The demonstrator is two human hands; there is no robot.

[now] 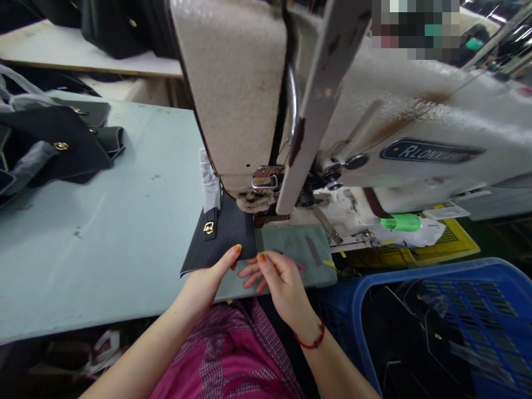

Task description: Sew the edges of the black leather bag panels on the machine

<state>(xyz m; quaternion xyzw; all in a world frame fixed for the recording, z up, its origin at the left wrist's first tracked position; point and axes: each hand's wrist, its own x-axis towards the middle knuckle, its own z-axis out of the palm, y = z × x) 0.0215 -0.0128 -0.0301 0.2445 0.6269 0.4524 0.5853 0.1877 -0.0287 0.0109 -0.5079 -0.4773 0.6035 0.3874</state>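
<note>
A black leather bag panel (233, 230) lies on the sewing machine's bed, its far edge under the machine head beside the presser foot area. It carries a strap tab with a gold buckle (209, 227), and clear plastic wrap (211, 188) covers the strap behind it. My left hand (211, 282) grips the near edge, thumb on top and fingers hidden beneath. At the panel's near right corner, my right hand (278, 274) pinches the edge between thumb and forefinger, with its other fingers loosely stretched. The needle is hard to make out.
The sewing machine (236, 94) towers over the pale green table (137, 233). More black bag pieces (62, 138) lie at the left. A blue basket (361, 299) with black pieces stands at the right, near a yellow crate (461, 244). Black bags (120, 27) sit on a shelf behind.
</note>
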